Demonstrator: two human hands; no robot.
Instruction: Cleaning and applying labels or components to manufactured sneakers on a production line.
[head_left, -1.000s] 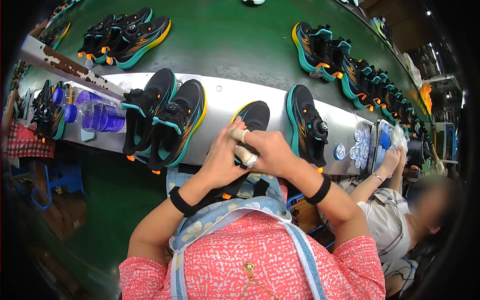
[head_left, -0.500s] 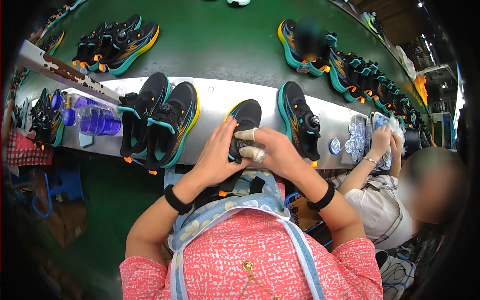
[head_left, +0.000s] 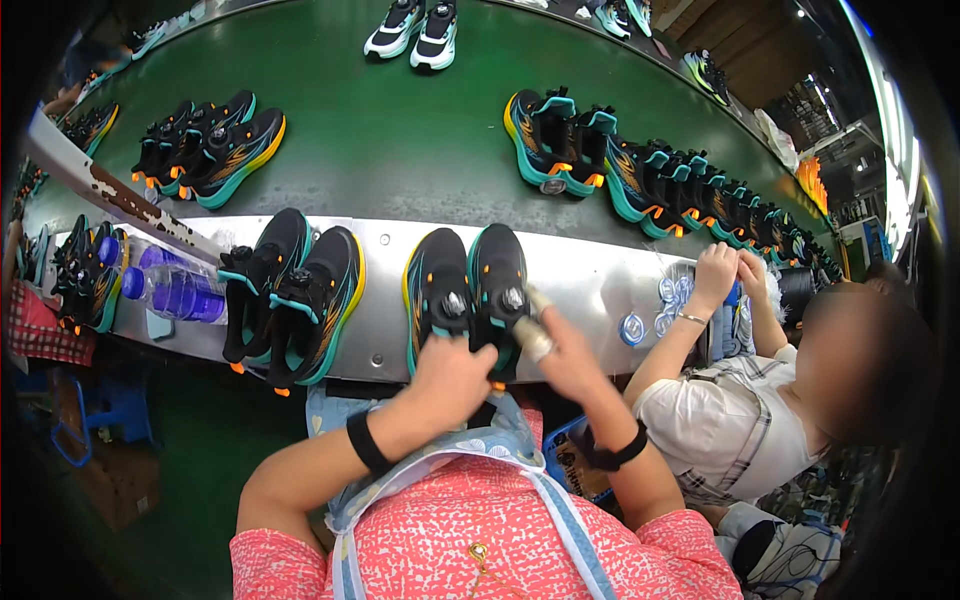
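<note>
Two black sneakers with teal and yellow soles stand side by side on the metal ledge in front of me, toes pointing away. At the opening of the left sneaker (head_left: 440,275), my left hand (head_left: 447,380) is closed, gripping the heel end. Its thumb reaches toward the heel of the right sneaker (head_left: 497,260). My right hand (head_left: 562,350), with pale covers on two fingers, is bent around the outer side of that right sneaker, slightly blurred. A round lacing dial (head_left: 514,298) shows on its tongue. Fingertips inside the shoes are hidden.
Another sneaker pair (head_left: 325,300) stands to the left, beside purple-labelled bottles (head_left: 180,295). Sneakers line the green table (head_left: 370,130). A co-worker (head_left: 730,410) sits close on my right, near small round pieces (head_left: 632,328). A worn metal bar (head_left: 120,190) crosses at left.
The right sneaker has come left to stand against the other one. My left hand went from the shoe's side to its heel; my right hand left that shoe's tongue for the right sneaker.
</note>
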